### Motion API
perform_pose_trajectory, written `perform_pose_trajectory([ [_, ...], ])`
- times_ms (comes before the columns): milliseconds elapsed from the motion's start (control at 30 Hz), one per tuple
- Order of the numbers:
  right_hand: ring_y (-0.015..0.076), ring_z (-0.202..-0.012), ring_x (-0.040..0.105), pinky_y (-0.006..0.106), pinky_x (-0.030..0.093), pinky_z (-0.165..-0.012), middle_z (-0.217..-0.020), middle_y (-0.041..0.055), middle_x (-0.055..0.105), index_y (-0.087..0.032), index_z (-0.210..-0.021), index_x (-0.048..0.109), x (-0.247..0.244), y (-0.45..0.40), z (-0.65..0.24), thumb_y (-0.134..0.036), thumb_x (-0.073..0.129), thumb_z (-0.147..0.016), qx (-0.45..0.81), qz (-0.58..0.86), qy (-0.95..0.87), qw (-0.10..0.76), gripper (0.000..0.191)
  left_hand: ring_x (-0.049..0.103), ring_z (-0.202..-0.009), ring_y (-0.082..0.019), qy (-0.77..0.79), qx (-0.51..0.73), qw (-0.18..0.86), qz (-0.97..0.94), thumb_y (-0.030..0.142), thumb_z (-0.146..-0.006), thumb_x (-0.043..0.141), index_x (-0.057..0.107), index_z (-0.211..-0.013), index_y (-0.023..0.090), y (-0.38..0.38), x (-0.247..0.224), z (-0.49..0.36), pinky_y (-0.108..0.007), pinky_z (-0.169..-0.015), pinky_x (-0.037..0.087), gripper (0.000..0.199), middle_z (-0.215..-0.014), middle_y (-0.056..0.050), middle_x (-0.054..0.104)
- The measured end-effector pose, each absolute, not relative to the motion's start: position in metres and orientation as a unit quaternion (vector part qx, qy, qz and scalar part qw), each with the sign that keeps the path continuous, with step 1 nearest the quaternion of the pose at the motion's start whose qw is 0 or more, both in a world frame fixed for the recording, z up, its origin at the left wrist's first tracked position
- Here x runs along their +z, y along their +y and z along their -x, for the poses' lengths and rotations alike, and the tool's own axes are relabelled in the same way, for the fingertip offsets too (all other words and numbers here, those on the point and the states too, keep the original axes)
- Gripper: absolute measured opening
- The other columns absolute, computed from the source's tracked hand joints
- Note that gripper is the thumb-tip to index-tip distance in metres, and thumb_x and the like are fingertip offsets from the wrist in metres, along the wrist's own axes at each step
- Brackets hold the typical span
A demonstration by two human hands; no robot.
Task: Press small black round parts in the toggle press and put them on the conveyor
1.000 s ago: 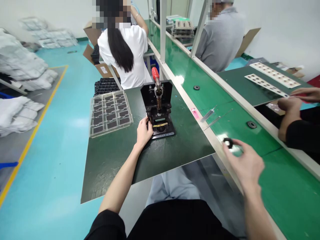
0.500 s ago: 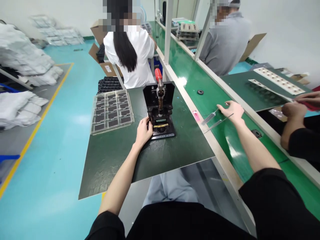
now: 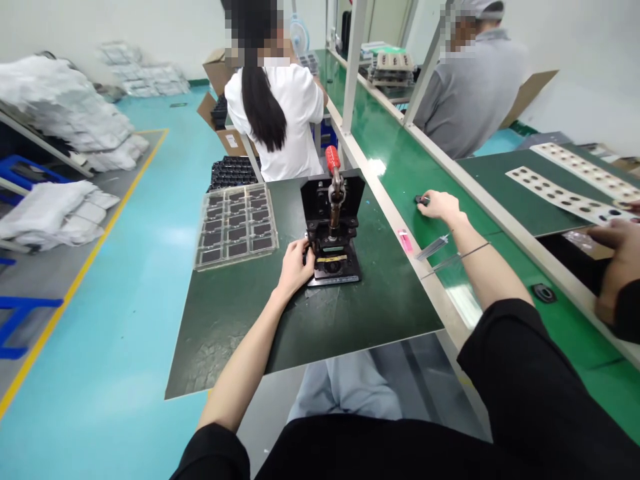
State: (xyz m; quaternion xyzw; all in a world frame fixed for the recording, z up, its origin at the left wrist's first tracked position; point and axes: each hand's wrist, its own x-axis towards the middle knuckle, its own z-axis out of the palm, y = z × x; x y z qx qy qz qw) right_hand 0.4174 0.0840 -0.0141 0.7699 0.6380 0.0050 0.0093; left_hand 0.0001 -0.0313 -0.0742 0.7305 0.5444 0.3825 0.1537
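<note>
My left hand (image 3: 297,265) grips the left side of a black clamp fixture (image 3: 333,230), its fingertips partly hidden by the fixture. The fixture stands upright with a red-handled toggle lever (image 3: 332,159) and a yellow strip (image 3: 332,259) across its lower part. Over the green belt, my right hand (image 3: 439,205) is closed at the fingertips on a small black part (image 3: 421,199). Thin metal strips (image 3: 433,248) lie on the belt's near rail, below my right forearm.
A clear tray (image 3: 236,225) of dark flat pieces lies on the green work board (image 3: 230,333). Another black part (image 3: 543,293) is on the belt (image 3: 383,143). Frame posts (image 3: 354,73) rise beyond it. Co-workers sit ahead and across; one's hand (image 3: 617,247) is at right.
My right hand has moved forward and left, from near the metal strips to the small black part, and now grasps it. My left hand stays at the fixture. The view has shifted slightly.
</note>
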Motion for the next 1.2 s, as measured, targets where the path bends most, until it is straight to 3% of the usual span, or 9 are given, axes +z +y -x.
perform_pose_trajectory([
  [100,0.0312,-0.1,0.071,0.035,0.05,-0.08,-0.108,0.0201,0.076,-0.013,-0.106,0.072,-0.004,0.049,-0.418,-0.033,0.057,-0.091,-0.005,-0.776,0.627,0.069,0.029,0.067,-0.115,-0.024,0.548,0.386,0.161,-0.724,0.019,-0.094,0.057,0.064,-0.119,0.019,-0.031,-0.075,-0.002,-0.04,-0.1,0.059,0.026,-0.113,-0.012,0.071],
  [200,0.0272,-0.093,0.072,0.033,0.049,-0.078,-0.095,0.0134,0.077,-0.019,-0.089,0.069,0.007,-0.003,-0.426,-0.032,0.064,-0.084,-0.039,-0.776,0.63,0.014,0.015,0.067,-0.113,-0.024,0.551,0.388,0.163,-0.721,0.018,-0.094,0.056,0.064,-0.119,0.019,-0.031,-0.075,-0.005,-0.041,-0.101,0.058,0.026,-0.113,-0.012,0.071],
  [333,0.0227,-0.078,0.07,0.035,0.05,-0.075,-0.079,0.0092,0.073,-0.024,-0.079,0.062,0.022,-0.083,-0.443,-0.035,0.07,-0.073,-0.015,-0.804,0.537,-0.255,0.015,0.066,-0.11,-0.026,0.567,0.4,0.143,-0.706,0.016,-0.094,0.051,0.063,-0.118,0.018,-0.037,-0.067,-0.009,-0.045,-0.101,0.057,0.026,-0.113,-0.014,0.071],
  [500,0.0292,-0.058,0.067,0.04,0.044,-0.049,-0.064,0.0085,0.065,-0.029,-0.07,0.058,0.023,-0.188,-0.425,-0.067,0.079,-0.058,0.003,-0.753,0.393,-0.527,0.045,0.063,-0.11,-0.029,0.535,0.417,0.074,-0.731,0.016,-0.092,0.053,0.064,-0.106,0.019,-0.077,-0.047,-0.017,-0.047,-0.103,0.053,0.018,-0.106,-0.013,0.071],
  [600,0.0343,-0.069,0.075,0.046,0.057,-0.058,-0.072,0.0079,0.071,-0.032,-0.08,0.066,0.006,-0.244,-0.375,-0.064,0.084,-0.063,-0.083,-0.753,0.372,-0.536,0.04,0.068,-0.095,-0.022,0.503,0.42,0.161,-0.738,0.021,-0.095,0.052,0.064,-0.103,0.02,-0.122,-0.039,-0.033,-0.037,-0.091,0.057,0.014,-0.101,-0.01,0.073],
  [700,0.0317,-0.071,0.076,0.042,0.06,-0.055,-0.079,0.0069,0.075,-0.032,-0.09,0.068,-0.018,-0.273,-0.308,-0.059,0.081,-0.075,-0.195,-0.726,0.381,-0.538,0.033,0.071,-0.081,-0.016,0.469,0.376,0.389,-0.698,0.03,-0.101,0.049,0.063,-0.113,0.021,-0.164,-0.036,-0.055,-0.029,-0.075,0.059,0.02,-0.099,-0.007,0.076],
  [867,0.0123,-0.039,0.045,0.027,0.038,-0.037,-0.058,-0.0042,0.059,-0.027,-0.099,0.072,-0.045,-0.256,-0.224,-0.045,0.074,-0.087,-0.287,-0.62,0.497,-0.535,0.022,0.075,-0.083,-0.018,0.388,0.298,0.668,-0.56,0.055,-0.101,0.052,0.067,-0.123,0.02,-0.19,-0.033,-0.07,-0.029,-0.073,0.061,0.044,-0.109,-0.009,0.078],
  [1000,0.0086,-0.042,0.036,0.027,0.034,-0.038,-0.074,-0.0018,0.068,-0.028,-0.098,0.074,-0.041,-0.228,-0.209,-0.039,0.075,-0.086,-0.311,-0.547,0.606,-0.487,0.017,0.075,-0.081,-0.019,0.432,0.356,0.648,-0.516,0.058,-0.095,0.063,0.073,-0.117,0.017,-0.18,-0.036,-0.054,-0.028,-0.073,0.061,0.047,-0.092,-0.008,0.078],
  [1200,0.0183,-0.076,0.067,0.034,0.058,-0.07,-0.096,0.0081,0.073,-0.024,-0.1,0.077,-0.027,-0.177,-0.226,-0.048,0.054,-0.102,-0.311,-0.551,0.539,-0.556,0.034,0.071,-0.076,-0.018,0.523,0.369,0.369,-0.674,0.036,-0.101,0.055,0.075,-0.109,0.021,-0.161,-0.056,-0.03,-0.032,-0.075,0.06,0.026,-0.094,-0.006,0.076],
])
